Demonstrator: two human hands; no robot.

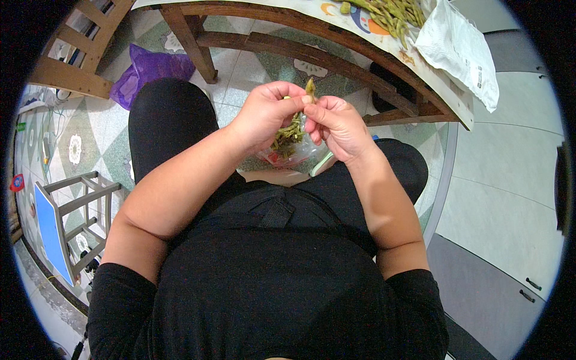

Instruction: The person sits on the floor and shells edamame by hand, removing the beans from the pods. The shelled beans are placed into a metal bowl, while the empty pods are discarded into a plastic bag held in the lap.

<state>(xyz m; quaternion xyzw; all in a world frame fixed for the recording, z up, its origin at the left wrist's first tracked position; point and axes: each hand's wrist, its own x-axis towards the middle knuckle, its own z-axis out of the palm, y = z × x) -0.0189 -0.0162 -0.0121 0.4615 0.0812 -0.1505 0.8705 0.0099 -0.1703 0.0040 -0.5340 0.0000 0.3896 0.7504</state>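
Both my hands meet above my lap, fingertips pinched together. Between them a yellow-green bean pod (310,86) stands with its pointed end up. My left hand (263,114) grips it from the left with thumb and forefinger. From the other side my right hand (343,129) closes on its lower part. Below the hands, between my knees, a clear plastic bag (294,158) holds many greenish pods or shells (287,139); my hands partly cover it. A pile of bean pods (393,15) lies on the table ahead.
The wooden table (300,29) runs across the front, with a white plastic bag (459,51) over its right corner. A purple bag (150,69) lies on the tiled floor at left, near a blue-topped stool (53,234) on its side. Grey cabinets (498,162) stand at right.
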